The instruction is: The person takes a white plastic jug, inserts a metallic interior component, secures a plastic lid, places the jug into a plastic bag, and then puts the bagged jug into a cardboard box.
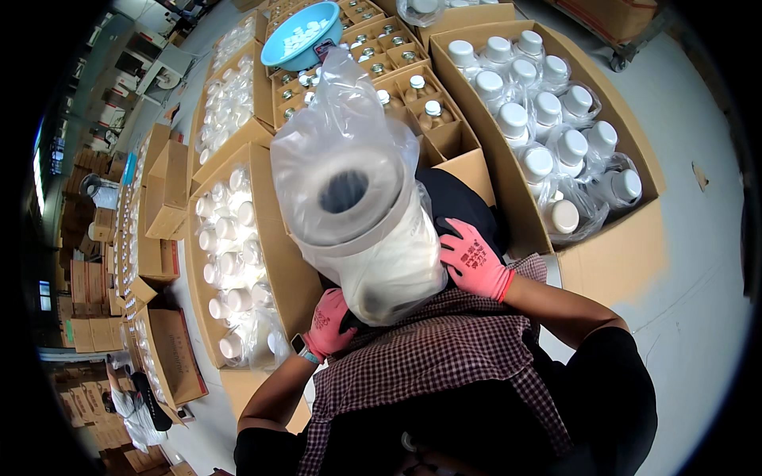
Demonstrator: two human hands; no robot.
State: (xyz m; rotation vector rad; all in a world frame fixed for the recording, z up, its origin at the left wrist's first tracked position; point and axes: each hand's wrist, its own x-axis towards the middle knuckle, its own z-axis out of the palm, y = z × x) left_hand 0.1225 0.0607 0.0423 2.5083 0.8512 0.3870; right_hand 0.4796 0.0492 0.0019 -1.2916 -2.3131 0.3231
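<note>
A large white plastic jar (pixel 373 230) wrapped in a clear plastic bag is held up close to the camera, its open mouth facing me. My left hand (pixel 327 324) in a pink glove grips the jar's lower left side. My right hand (pixel 474 259), also in a pink glove, presses flat against the jar's right side. The loose top of the bag (pixel 345 87) sticks up above the jar. A checked apron (pixel 444 357) covers my front below the jar.
A cardboard box (pixel 619 254) of white-capped jars stands at right. Another box (pixel 230 262) of bagged jars lies at left. Boxes (pixel 397 63) of small capped bottles and a blue bowl (pixel 302 36) sit behind. A person (pixel 131 408) crouches at lower left among stacked cartons.
</note>
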